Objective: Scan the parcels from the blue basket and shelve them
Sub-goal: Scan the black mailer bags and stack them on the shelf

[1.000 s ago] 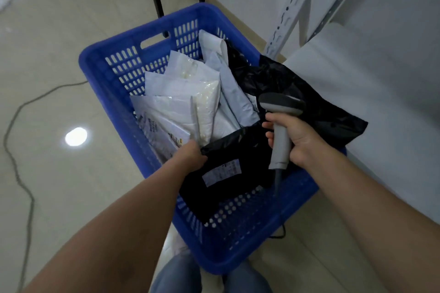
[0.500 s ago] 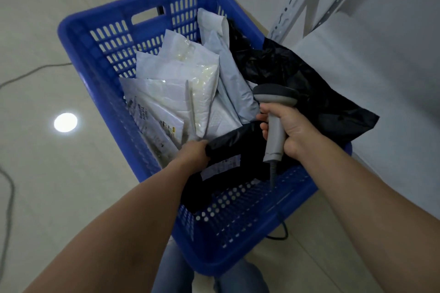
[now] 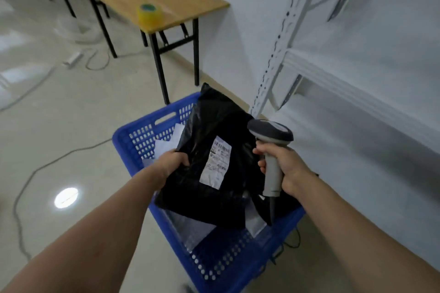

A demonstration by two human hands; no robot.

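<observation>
Black glossy poly parcel (image 3: 214,157) with white label (image 3: 217,162), left hand (image 3: 170,162) pinching its left edge, above blue perforated basket (image 3: 140,135), right hand (image 3: 285,166) wrapped round grey scanner (image 3: 271,140) handle at right.

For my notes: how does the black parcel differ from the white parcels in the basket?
The black parcel is held by the left hand, label showing; the white parcels lie in the blue basket, untouched. The black parcel is nearly all visible; the white parcels are mostly hidden.

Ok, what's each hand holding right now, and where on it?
Left hand grips the black parcel by its left edge; right hand grips the scanner by its handle.
</observation>
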